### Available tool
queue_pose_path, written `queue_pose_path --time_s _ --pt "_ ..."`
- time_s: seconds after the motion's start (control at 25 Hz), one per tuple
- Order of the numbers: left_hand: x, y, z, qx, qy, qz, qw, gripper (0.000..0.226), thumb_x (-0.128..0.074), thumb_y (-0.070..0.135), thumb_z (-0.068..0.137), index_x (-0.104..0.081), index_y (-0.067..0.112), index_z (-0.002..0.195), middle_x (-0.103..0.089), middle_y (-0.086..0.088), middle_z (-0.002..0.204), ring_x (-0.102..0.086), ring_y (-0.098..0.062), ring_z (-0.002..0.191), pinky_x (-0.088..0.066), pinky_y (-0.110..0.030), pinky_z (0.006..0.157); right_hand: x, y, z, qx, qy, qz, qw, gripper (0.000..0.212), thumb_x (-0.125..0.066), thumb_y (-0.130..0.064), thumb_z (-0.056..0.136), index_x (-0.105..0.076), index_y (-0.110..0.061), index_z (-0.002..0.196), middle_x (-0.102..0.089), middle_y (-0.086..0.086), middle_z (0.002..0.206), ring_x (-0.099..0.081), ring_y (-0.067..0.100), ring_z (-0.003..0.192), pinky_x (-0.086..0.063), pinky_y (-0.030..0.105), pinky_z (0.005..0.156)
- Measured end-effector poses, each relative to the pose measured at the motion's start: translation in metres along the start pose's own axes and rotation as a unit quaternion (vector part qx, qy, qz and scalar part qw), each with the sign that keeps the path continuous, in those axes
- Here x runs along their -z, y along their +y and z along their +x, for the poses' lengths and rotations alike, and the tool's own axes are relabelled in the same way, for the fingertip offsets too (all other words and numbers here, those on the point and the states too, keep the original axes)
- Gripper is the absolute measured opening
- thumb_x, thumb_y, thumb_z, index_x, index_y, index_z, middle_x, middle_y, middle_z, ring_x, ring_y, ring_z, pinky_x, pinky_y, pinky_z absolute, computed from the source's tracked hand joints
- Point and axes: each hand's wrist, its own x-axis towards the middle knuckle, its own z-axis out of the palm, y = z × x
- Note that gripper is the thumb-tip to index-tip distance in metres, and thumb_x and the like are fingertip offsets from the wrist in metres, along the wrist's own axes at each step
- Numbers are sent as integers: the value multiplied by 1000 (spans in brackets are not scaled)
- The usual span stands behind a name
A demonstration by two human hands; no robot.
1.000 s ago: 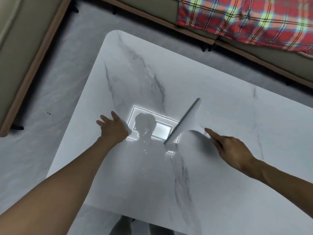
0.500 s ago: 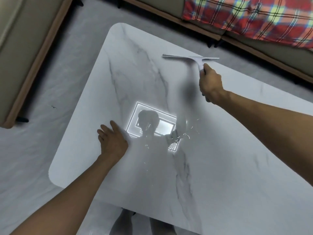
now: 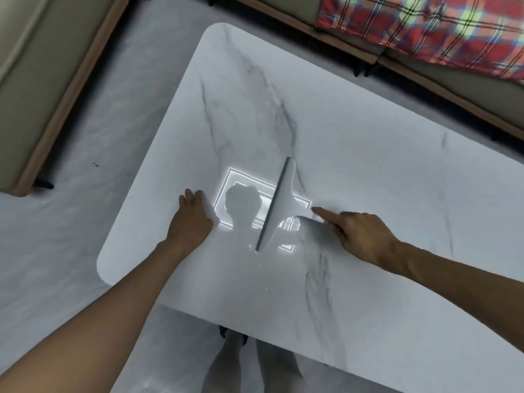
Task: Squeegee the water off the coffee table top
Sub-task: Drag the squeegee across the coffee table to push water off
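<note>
A white marble coffee table (image 3: 368,171) fills the middle of the head view. My right hand (image 3: 360,234) grips the handle of a white squeegee (image 3: 279,202), index finger stretched along the handle. Its long blade lies on the table top, running from far right to near left across a bright ceiling-light reflection. A few water droplets (image 3: 259,255) glisten near the blade's near end. My left hand (image 3: 191,219) rests flat on the table, left of the reflection, fingers apart and holding nothing.
A beige sofa with a wooden base (image 3: 51,89) runs along the left. Another sofa at the back right carries a red plaid blanket (image 3: 419,26). Grey glossy floor (image 3: 71,222) surrounds the table. My feet (image 3: 255,361) stand at the table's near edge.
My right hand has drawn the squeegee from the table's far edge back toward me, down to the light reflection, and the blade has swung to a diagonal. My left hand stayed put.
</note>
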Motion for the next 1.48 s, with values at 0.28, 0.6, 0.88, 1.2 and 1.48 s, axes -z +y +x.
queue_pose_path --time_s 0.28,0.6,0.88,1.2,1.48 --pt "-4 -35 -74 25 77 -52 995 20 -56 35 93 -55 16 89 -67 -6 92 -63 -27 85 -46 -33 71 13 4 -62 -73 36 -27 996 43 -25 -47 101 -27 -54 143 -69 -5 98 -63 25 93 -44 34 69" --pt "-37 -112 -118 144 160 -104 971 22 -45 19 94 -56 12 112 -61 -9 115 -58 -29 104 -44 -36 79 -64 -198 -2 237 -56 -87 966 39 -26 -44 102 -48 -36 133 -68 1 111 -63 28 99 -40 33 73" --pt "-88 -93 -131 43 89 -95 991 45 -45 2 87 -42 11 130 -41 -7 141 -47 -26 125 -46 -41 98 -80 -132 -19 154 -37 -31 987 37 -28 -47 100 -44 -53 134 -62 -10 130 -60 20 113 -45 33 85" --pt "-108 -31 -113 54 -86 19 995 52 -49 11 83 -34 8 134 -1 -33 155 2 -44 147 -38 -47 108 -53 21 -94 -61 7 -78 995 45 -22 -54 97 -51 -44 131 -69 -9 114 -63 23 103 -45 32 73" --pt "-99 -40 -129 50 27 -65 996 28 -48 7 86 -50 13 113 -53 -6 120 -55 -22 103 -42 -30 76 -83 -79 -80 101 -1 -10 995 39 -26 -54 99 -50 -47 130 -66 -10 120 -63 21 105 -44 33 76"
